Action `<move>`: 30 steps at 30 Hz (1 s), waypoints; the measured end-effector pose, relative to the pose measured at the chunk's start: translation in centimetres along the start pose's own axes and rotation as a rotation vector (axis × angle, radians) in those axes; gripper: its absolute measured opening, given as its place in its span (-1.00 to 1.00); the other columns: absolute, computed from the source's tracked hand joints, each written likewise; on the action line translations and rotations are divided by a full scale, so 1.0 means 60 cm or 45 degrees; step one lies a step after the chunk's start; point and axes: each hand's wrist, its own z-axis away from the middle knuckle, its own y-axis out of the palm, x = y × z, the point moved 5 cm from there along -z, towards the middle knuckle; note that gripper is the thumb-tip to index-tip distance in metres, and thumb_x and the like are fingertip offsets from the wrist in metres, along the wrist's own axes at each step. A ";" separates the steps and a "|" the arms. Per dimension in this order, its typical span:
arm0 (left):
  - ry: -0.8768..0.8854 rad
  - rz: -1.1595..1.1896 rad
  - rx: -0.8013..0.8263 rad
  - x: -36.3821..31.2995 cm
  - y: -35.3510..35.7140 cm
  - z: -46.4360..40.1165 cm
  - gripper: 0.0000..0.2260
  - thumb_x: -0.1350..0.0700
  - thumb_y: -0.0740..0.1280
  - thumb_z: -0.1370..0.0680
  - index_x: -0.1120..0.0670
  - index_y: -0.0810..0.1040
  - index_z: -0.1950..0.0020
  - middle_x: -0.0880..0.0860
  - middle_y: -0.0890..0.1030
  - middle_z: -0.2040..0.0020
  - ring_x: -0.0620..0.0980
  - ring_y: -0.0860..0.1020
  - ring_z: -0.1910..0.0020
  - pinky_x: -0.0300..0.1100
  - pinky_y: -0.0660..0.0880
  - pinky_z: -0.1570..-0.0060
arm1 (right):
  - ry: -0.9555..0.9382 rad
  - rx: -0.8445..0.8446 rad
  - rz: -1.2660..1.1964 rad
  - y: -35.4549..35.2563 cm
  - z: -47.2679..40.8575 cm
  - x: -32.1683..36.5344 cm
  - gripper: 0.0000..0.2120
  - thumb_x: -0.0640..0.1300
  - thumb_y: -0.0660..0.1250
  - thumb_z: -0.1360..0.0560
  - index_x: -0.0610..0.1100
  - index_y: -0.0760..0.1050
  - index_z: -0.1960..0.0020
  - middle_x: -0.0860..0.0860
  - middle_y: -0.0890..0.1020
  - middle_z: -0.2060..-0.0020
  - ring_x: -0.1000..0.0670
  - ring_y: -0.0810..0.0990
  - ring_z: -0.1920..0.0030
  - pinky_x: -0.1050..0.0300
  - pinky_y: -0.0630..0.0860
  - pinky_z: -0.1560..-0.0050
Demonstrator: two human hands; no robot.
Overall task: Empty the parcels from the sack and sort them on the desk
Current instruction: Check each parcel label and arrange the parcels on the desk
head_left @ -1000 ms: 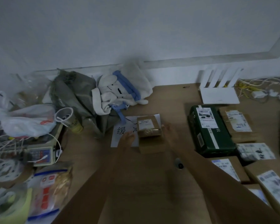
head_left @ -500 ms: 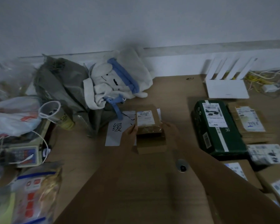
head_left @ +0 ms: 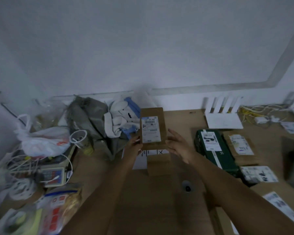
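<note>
Your left hand [head_left: 133,145] grips the lower left edge of a brown cardboard parcel [head_left: 152,128], fingers wrapped onto its side, and holds it upright above the tabletop [head_left: 143,200] with its white shipping label [head_left: 150,129] facing you. Your right hand [head_left: 177,146] sits at the parcel's lower right edge with the fingers spread wide; the fingertips are at the cardboard, but you cannot tell whether they press on it or only hover beside it.

Directly under the raised parcel, a second small brown box [head_left: 158,164] rests on the tabletop, partly on a white sheet of paper [head_left: 139,160] marked with large black characters. Just near of that box lies a small dark round object [head_left: 187,188].

To the right, sorted parcels lie flat: a dark green box [head_left: 215,150] with a white label, a brown labelled parcel [head_left: 239,146] just beside it, and more labelled parcels [head_left: 258,173] nearer you along the right edge. A white router [head_left: 223,116] stands at the far right by the wall.

To the far left of the held parcel, a grey-green sack [head_left: 90,122] slumps against the wall with a white and blue plush toy [head_left: 122,119] lying against it. Left of that are a white plastic bag [head_left: 44,141], tangled cables and snack packets [head_left: 61,207].
</note>
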 end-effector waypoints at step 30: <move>0.312 0.197 0.019 -0.134 0.036 0.486 -0.74 0.14 0.25 -0.60 0.08 0.50 -0.28 0.08 0.57 -0.17 0.06 0.55 -0.13 0.02 0.50 -0.14 | -0.379 0.030 0.054 -0.056 0.434 0.132 -0.65 -0.21 0.34 -0.53 -0.12 0.47 -0.31 -0.08 0.60 -0.16 -0.03 0.61 -0.07 0.11 0.60 0.00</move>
